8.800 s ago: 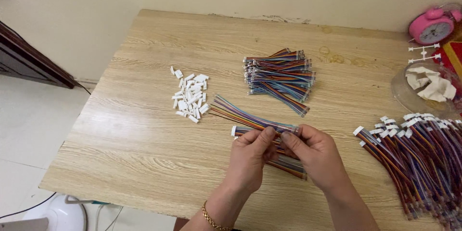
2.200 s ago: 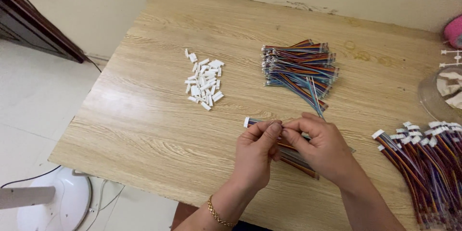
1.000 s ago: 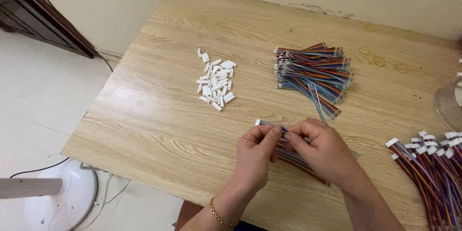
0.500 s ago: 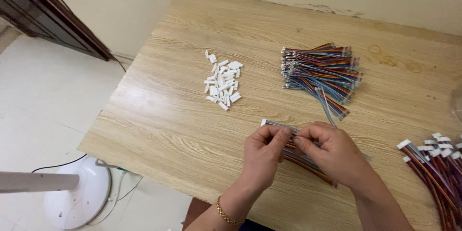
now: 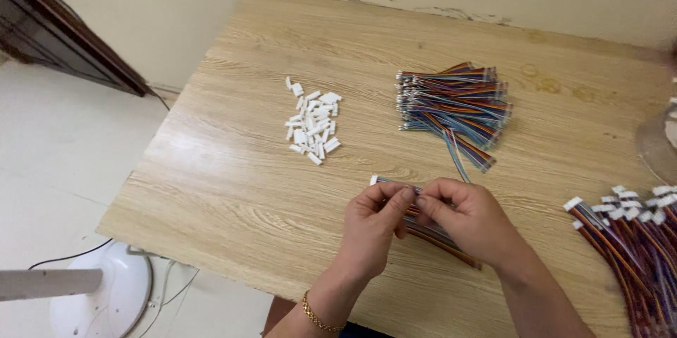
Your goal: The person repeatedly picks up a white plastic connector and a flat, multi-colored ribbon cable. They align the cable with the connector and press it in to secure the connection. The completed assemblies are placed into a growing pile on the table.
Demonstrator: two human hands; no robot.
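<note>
A person's left hand [image 5: 374, 222] and right hand [image 5: 469, 218] meet over the near edge of a wooden bench [image 5: 233, 176], the fingers of both pinched together on a short multicoloured wire harness [image 5: 423, 222]. The harness lies low over the bench between the two hands, its long axis running diagonally from upper left to lower right. Its white connector end [image 5: 374, 180] points up and left, clear of the left hand, while the loose tail trails out beneath the right wrist. To the upper left, well apart, sits a small heap of white plastic housings [image 5: 312, 121]. Farther back lies a bundle of bare coloured wires [image 5: 451, 104], and at the right edge a pile of finished harnesses [image 5: 635, 239] with white plugs fitted. The grip looks fine and close, so a slip of either thumb could likely let the thin wires splay or pull out of the connector. The harness also sits near the bench's front edge, where a dropped piece might roll to the floor.
</note>
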